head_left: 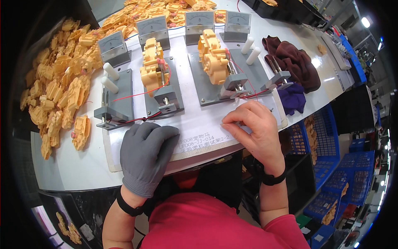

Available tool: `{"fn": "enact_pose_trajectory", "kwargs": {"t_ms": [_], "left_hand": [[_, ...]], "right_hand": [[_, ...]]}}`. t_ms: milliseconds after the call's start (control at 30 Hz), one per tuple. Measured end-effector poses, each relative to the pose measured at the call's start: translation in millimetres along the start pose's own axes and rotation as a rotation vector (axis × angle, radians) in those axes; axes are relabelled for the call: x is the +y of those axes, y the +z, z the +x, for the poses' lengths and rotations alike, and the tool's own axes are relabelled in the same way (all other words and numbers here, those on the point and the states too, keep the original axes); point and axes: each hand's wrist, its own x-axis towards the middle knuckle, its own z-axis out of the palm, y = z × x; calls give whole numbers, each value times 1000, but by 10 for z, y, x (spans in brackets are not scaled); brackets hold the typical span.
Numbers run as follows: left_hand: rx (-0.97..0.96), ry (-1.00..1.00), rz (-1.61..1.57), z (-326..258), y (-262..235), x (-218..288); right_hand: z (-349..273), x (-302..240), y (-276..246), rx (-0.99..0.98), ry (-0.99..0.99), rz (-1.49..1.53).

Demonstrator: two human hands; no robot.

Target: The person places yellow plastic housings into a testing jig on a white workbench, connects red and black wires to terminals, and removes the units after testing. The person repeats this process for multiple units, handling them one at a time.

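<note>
My left hand [146, 155], in a grey glove, rests palm down on the white board [199, 124] at the table's front edge, holding nothing. My bare right hand [256, 129] lies on the same board with fingertips pinched together; what they pinch is too small to tell. Behind the hands stand several grey test jigs [118, 97] with red and black wires. Two of them carry yellow plastic gearbox housings [152, 66] [213, 56]. The jigs at the far left and right hold only white pegs [110, 79].
A big heap of yellow housings [62, 83] covers the table's left and back. Several grey meters [199, 23] line the back of the jigs. Dark red cloth [294, 62] and purple cloth [292, 99] lie at right. Blue crates [331, 141] stand below right.
</note>
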Motion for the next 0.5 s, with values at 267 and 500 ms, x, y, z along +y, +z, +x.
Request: {"fn": "enact_pose_trajectory", "kwargs": {"t_ms": [267, 500], "left_hand": [[-12, -10, 5, -4, -9, 8], [-13, -5, 13, -8, 1, -3]], "right_hand": [[-2, 2, -4, 10, -24, -19], [-4, -7, 1, 19, -21, -19]]}}
